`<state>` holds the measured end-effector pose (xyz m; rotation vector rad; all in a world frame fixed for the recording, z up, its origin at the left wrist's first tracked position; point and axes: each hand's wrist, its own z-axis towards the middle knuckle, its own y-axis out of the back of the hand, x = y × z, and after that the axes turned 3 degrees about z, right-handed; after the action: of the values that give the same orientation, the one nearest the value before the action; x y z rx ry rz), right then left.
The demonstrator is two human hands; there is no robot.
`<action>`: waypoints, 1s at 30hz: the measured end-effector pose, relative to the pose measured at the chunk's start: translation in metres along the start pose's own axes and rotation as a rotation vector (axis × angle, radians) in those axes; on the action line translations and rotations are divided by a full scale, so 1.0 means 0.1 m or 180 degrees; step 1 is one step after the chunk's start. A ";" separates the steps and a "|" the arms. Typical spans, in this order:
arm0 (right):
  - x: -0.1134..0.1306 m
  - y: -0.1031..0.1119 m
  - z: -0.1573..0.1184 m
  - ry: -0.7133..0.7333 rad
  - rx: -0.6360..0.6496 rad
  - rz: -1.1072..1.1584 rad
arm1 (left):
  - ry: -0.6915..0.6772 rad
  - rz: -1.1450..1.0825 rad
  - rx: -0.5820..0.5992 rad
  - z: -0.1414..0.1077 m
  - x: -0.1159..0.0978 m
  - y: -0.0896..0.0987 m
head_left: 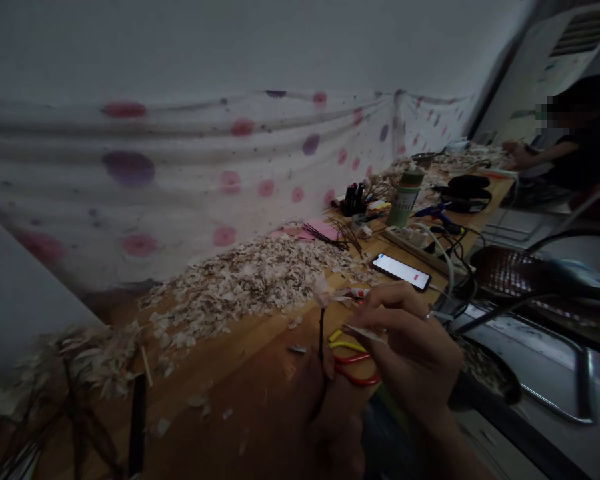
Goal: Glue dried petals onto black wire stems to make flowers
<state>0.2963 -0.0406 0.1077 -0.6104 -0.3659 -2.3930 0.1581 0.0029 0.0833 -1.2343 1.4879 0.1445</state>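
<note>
A thin dark stem point(321, 337) stands upright, pinched in my left hand point(330, 407), which is in deep shadow. Pale petals form a small flower head point(321, 291) at the stem's top. Just to the right, my right hand point(417, 350) is closed with thumb and fingers on a thin pale petal point(364, 333), apart from the stem. Beneath both hands on the wooden table lie red loop handles point(361, 380) and yellow handles point(347, 345), partly covered by the hands; the tools' other ends are hidden.
A broad heap of dried pale petals point(245, 280) runs along the curtain. A lit phone point(401, 271), green bottle point(405, 199), blue glue gun point(436, 212) and power strip point(423, 248) with cables stand right. Dark stems point(75, 427) lie front left. Another person point(580, 143) sits far right.
</note>
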 end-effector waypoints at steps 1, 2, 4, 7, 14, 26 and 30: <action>0.01 0.01 0.00 0.0033 -0.0003 -0.0029 | -0.0007 -0.0004 0.0008 0.00 0.00 -0.01; 0.01 0.02 0.00 0.0058 -0.0006 -0.0057 | -0.0014 -0.0007 0.0016 0.00 0.00 -0.01; 0.02 0.03 0.00 0.0102 0.0005 -0.0104 | -0.0028 -0.0007 0.0033 0.00 0.00 -0.01; 0.04 0.06 -0.01 0.0057 0.0003 -0.0120 | -0.0072 0.0001 0.0069 -0.01 0.01 -0.01; 0.06 0.08 0.00 0.0066 0.0015 -0.0222 | -0.0379 -0.0018 0.0317 -0.06 0.07 -0.05; 0.08 0.11 -0.02 -0.0082 0.0146 -0.0113 | -0.1149 0.0108 0.0589 -0.02 0.23 -0.10; 0.09 0.12 -0.02 -0.0058 0.0174 -0.0045 | -0.1338 0.0287 0.0502 -0.04 0.25 -0.09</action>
<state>0.2975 -0.0546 0.1120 -0.6071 -0.4433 -2.3841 0.1671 -0.0181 0.0700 -0.9412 1.1635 0.3205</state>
